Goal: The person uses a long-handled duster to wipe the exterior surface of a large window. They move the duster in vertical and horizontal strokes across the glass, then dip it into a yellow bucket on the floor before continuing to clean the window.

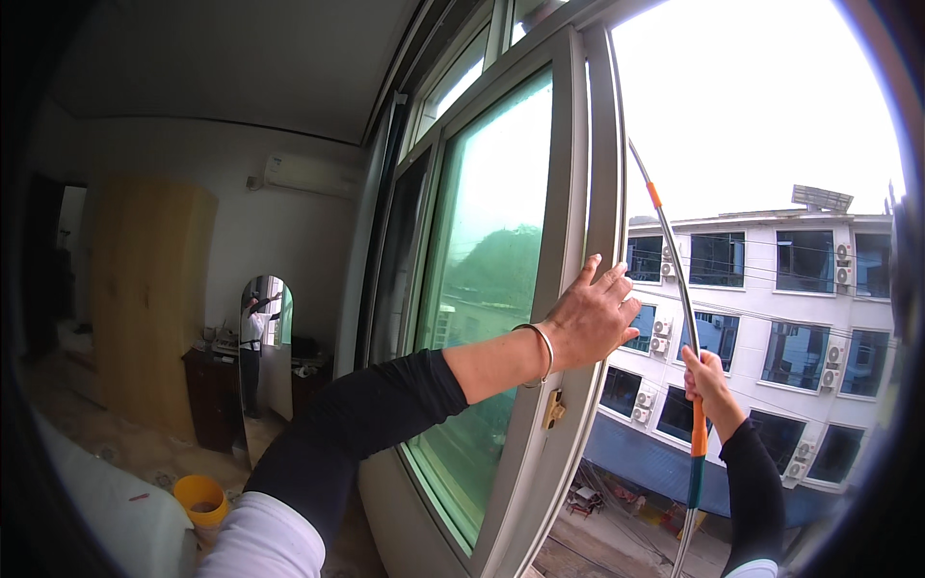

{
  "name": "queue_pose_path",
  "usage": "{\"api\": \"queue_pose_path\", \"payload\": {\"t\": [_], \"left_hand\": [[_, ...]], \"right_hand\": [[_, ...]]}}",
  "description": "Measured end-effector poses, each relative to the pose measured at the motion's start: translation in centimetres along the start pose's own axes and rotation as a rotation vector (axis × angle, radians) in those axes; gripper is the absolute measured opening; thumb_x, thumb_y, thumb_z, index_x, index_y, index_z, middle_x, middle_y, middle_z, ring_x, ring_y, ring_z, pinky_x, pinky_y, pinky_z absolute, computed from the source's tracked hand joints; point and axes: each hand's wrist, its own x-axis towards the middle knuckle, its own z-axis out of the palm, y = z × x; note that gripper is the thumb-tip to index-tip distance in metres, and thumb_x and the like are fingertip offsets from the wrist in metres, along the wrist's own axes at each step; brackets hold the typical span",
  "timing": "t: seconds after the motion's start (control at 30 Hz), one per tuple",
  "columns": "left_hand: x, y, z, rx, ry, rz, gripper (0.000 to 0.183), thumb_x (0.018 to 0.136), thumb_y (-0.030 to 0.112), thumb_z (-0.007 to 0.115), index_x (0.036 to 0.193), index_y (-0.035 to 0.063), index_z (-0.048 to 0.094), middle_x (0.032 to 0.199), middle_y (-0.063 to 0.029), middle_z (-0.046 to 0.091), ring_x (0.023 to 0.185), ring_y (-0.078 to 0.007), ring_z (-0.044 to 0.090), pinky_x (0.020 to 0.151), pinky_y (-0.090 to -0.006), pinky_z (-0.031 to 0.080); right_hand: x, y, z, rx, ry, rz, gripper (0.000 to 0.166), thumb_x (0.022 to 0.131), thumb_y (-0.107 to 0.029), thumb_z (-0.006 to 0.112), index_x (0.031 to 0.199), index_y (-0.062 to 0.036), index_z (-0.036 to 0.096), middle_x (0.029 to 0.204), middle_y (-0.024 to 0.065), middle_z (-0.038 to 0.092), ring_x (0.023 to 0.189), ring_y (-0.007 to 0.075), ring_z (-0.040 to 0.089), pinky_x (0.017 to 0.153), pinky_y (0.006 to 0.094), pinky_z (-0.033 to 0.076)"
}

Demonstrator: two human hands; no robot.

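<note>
My left hand point(592, 314), with a metal bangle point(543, 354) at the wrist, lies against the upright frame point(605, 180) of the window. Its fingers are spread at the frame's outer edge; the palm is hidden. Outside the opening, my right hand point(708, 379) grips a metal telescopic pole point(679, 267) with orange collars and a green section. The pole stands nearly upright and slightly bent in view. Its upper end goes out of sight behind the frame, and its lower end leaves the picture. Below my left wrist, a brass-coloured latch point(554, 410) sits on the sliding sash point(560, 238).
Green-tinted glass point(484, 253) fills the sash on my left. Beyond the opening is a drop to the street, with overhead wires and a white building point(730, 289) opposite. Indoors are a yellow bucket point(191, 498), a standing mirror point(278, 404), a wooden wardrobe point(148, 303) and a covered bed point(108, 506).
</note>
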Motion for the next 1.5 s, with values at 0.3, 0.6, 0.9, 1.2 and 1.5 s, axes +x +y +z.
{"api": "queue_pose_path", "payload": {"t": [0.3,0.6,0.9,1.2,1.5], "left_hand": [[4.2,0.6,6.0,0.216,-0.104,0.117,0.045,0.080,0.011,0.051,0.124,0.0031,0.044,0.128,-0.0179,0.043,0.125,-0.0323,0.035,0.097,-0.0519,0.032],[7.8,0.9,15.8,0.350,-0.717,0.274,0.061,0.079,0.006,0.053,0.136,0.0150,0.031,0.138,-0.0155,0.031,0.133,-0.0321,0.021,0.100,-0.0592,0.024],[8.9,0.4,18.3,0.535,-0.709,0.337,0.081,0.071,0.013,0.068,0.139,0.0173,0.024,0.140,-0.0151,0.026,0.133,-0.0321,0.020,0.100,-0.0597,0.024],[11.0,-2.2,18.4,0.576,-0.889,0.468,0.015,0.080,0.021,0.062,0.089,0.0110,0.057,0.097,-0.0085,0.057,0.116,-0.0258,0.047,0.099,-0.0568,0.027],[13.6,-5.3,18.2,0.880,-1.282,0.288,0.018,0.079,0.028,0.060,0.083,0.0112,0.064,0.079,-0.0069,0.062,0.092,-0.0228,0.060,0.083,-0.0430,0.042]], "right_hand": [[0.9,12.6,4.7,0.273,-0.142,0.049,0.030,0.088,-0.028,0.057,0.072,-0.0117,0.038,0.052,-0.0031,0.038,0.037,0.0051,0.036,0.033,0.0201,0.029],[-1.1,19.4,6.5,0.313,-0.007,-0.136,0.034,0.095,-0.032,0.042,0.073,-0.0072,0.040,0.051,-0.0033,0.039,0.041,0.0047,0.038,0.037,0.0210,0.031],[-3.1,22.6,5.8,0.111,0.082,-0.290,0.022,0.091,-0.015,0.049,0.076,-0.0019,0.039,0.054,0.0141,0.043,0.046,0.0306,0.042,0.044,0.0366,0.033],[-3.5,24.1,5.4,0.101,0.098,-0.387,0.022,0.088,-0.014,0.054,0.076,-0.0009,0.039,0.058,0.0180,0.043,0.052,0.0362,0.044,0.047,0.0411,0.032],[1.4,22.7,8.4,0.079,-0.058,-0.438,0.023,0.087,-0.018,0.054,0.082,-0.0005,0.040,0.065,0.0238,0.056,0.063,0.0434,0.055,0.054,0.0491,0.041]]}}
